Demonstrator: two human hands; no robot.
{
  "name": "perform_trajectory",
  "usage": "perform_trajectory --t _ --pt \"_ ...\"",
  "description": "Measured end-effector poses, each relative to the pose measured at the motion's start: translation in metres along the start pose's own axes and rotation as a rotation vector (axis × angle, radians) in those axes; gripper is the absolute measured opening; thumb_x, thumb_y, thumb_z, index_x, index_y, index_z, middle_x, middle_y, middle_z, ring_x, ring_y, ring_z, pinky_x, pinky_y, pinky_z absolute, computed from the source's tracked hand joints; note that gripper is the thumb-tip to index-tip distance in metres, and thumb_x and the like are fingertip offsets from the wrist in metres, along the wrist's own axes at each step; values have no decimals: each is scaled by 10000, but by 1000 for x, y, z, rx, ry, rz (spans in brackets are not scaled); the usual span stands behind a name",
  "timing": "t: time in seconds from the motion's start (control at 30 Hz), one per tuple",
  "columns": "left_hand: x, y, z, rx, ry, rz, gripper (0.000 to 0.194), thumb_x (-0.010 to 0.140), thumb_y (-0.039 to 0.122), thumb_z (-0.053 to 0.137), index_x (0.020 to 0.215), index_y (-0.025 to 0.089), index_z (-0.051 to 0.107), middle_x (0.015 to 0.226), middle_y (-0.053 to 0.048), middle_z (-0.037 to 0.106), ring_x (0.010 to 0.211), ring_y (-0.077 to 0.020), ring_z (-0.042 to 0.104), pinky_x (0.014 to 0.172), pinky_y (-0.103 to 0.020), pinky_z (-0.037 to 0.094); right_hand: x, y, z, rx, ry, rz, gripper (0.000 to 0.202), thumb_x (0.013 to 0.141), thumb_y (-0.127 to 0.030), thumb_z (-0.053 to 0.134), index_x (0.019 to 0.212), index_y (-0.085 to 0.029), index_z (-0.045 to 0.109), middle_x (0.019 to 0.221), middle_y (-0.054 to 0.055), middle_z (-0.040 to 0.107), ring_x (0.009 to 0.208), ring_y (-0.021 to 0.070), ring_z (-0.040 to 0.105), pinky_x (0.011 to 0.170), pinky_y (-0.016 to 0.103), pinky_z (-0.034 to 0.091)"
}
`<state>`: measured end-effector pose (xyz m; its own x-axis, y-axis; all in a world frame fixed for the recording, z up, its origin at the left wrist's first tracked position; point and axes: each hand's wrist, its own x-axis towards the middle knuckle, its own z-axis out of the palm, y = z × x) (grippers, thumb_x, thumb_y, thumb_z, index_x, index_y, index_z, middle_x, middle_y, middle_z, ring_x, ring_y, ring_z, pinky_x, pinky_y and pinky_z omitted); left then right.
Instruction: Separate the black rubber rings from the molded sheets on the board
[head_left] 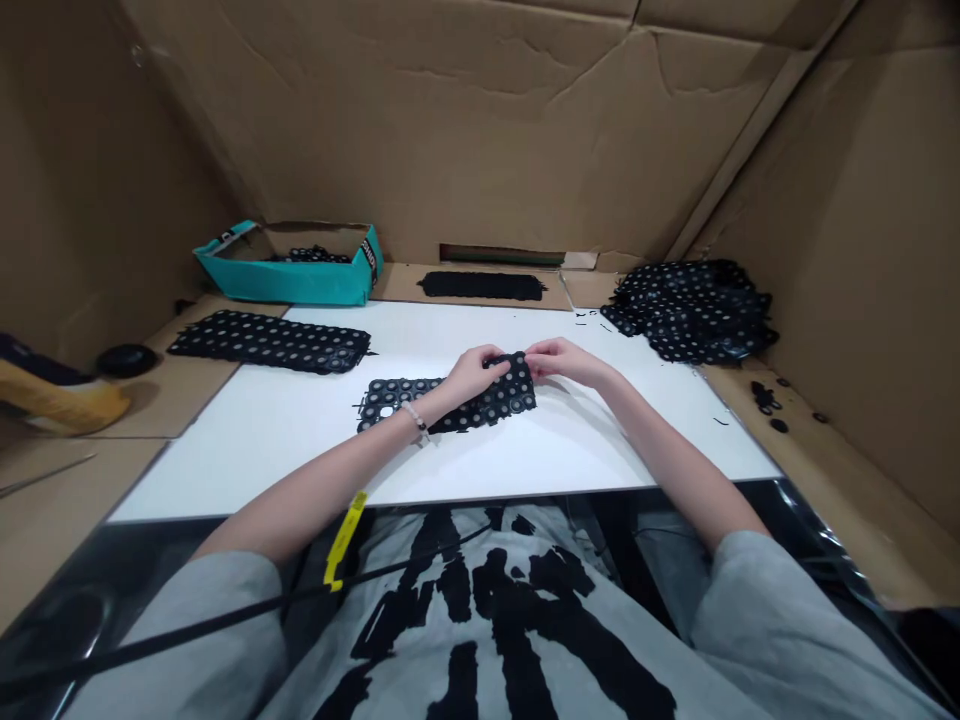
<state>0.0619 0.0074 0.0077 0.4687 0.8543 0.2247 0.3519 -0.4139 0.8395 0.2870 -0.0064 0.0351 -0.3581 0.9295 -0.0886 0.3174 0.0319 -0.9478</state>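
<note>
A black rubber sheet [514,392] with rows of pale round spots lies on the white board in front of me. My left hand [472,374] reaches across it, thumb and fingers closed on the sheet near its right end. At the upper right corner, the fingertips of my right hand [561,360] pinch the sheet's edge. Part of the sheet is hidden under my left hand and wrist. Farther left, a second spotted black sheet [274,342] rests flat on the board.
A teal box [292,280] holding spotted black pieces stands at the back left. A plain black strip [483,286] lies at the back. Spotted sheets [694,310] are piled back right. Tweezers [49,475] and a yellow bottle [64,395] lie left. Cardboard walls [480,130] surround the white board [465,470].
</note>
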Motion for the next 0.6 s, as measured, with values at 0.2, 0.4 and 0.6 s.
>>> perform_trajectory --t 0.2,0.4,0.6 --pt "-5 6 -4 144 167 115 212 830 319 686 1003 196 673 1075 -69 717 1031 -234 626 933 -369 471 4 23 29 333 108 -11 431 613 -530 862 710 -164 656 573 -21 568 578 105 503 589 250 405" --pt "-14 17 -5 215 103 186 201 804 360 740 942 217 710 980 -39 750 977 -240 628 917 -380 471 2 22 45 398 112 -71 422 645 -534 828 785 -177 652 704 -29 604 623 92 469 596 236 346" --pt "-2 4 -7 -42 43 45 197 808 351 691 872 178 760 933 -66 779 914 -228 690 882 -349 500 5 25 49 350 94 -61 441 666 -558 801 757 -189 577 644 -48 526 590 98 437 559 239 309"
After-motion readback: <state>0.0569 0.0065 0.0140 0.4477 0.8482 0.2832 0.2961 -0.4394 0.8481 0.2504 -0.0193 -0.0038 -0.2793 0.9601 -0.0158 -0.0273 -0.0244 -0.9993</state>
